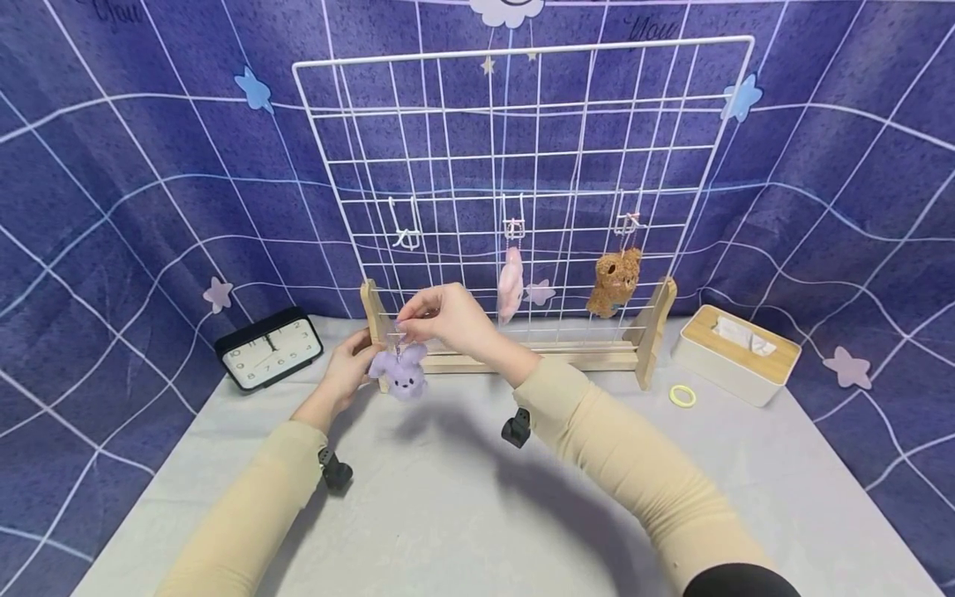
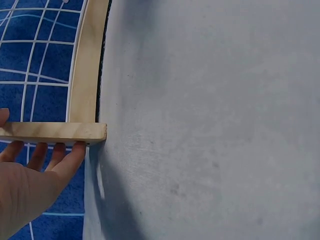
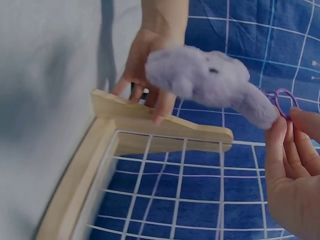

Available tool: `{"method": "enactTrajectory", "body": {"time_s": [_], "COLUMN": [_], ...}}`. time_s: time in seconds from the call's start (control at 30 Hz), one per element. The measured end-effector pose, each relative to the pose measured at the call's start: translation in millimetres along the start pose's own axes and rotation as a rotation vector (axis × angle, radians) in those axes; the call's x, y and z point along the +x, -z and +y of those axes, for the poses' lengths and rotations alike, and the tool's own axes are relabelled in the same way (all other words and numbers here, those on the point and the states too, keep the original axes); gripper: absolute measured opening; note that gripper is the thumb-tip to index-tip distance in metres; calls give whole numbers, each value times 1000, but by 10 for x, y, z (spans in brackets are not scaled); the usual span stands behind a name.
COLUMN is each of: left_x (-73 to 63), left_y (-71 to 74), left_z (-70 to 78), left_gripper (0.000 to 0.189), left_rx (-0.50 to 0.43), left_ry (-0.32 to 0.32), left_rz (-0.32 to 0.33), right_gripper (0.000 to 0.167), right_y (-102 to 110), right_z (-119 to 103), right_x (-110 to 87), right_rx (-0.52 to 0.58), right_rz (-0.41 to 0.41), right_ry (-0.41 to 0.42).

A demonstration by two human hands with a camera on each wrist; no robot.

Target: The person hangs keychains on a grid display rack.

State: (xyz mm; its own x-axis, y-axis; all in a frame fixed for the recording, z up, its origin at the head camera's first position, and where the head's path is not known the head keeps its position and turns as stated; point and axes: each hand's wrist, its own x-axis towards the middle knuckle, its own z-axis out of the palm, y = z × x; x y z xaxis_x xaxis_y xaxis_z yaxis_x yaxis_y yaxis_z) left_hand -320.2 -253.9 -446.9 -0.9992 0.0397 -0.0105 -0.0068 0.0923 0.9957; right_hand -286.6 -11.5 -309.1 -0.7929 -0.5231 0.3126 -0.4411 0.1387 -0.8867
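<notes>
My right hand (image 1: 461, 319) pinches the purple loop (image 3: 285, 102) of a fluffy lilac plush keychain (image 1: 403, 375), which dangles below the fingertips. Its ears and dark eyes show in the head view. My left hand (image 2: 35, 177) grips the left wooden side piece (image 2: 55, 131) of the stand, fingers on one face and the thumb on the other. The white wire grid (image 1: 522, 153) rises from this stand. Behind the right hand, a small white hook (image 1: 406, 239) with a pale green bow on the grid's left side carries no plush.
A pink plush (image 1: 511, 286) and a brown bear plush (image 1: 615, 282) hang from the grid's other hooks. A black-framed clock (image 1: 270, 350) stands at left. At right are a tissue box (image 1: 734, 356) with a wooden lid and a yellow ring (image 1: 682, 396) on the pale tabletop (image 1: 433, 514).
</notes>
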Motion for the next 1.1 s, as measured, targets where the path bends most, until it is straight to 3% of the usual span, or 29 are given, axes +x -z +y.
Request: {"method": "enactTrajectory", "body": {"time_s": [0.27,0.57,1.1], "left_x": [28,-148,-158], "left_y": [-10,-49,-58], "left_z": [-26,234,240], "left_gripper": [58,61,60], "left_rx": [-38,-72,-70], "left_ry": [3,39,26], "left_rz": [-1,-32,-31], "right_gripper": [9,12,13], "right_y": [94,144,191], "right_z": [-136,-281,-377], "right_x": [62,146,308], "right_rx": [-62,138,238], "right_rz": [139,214,333], "right_ry": [42,57,36]}}
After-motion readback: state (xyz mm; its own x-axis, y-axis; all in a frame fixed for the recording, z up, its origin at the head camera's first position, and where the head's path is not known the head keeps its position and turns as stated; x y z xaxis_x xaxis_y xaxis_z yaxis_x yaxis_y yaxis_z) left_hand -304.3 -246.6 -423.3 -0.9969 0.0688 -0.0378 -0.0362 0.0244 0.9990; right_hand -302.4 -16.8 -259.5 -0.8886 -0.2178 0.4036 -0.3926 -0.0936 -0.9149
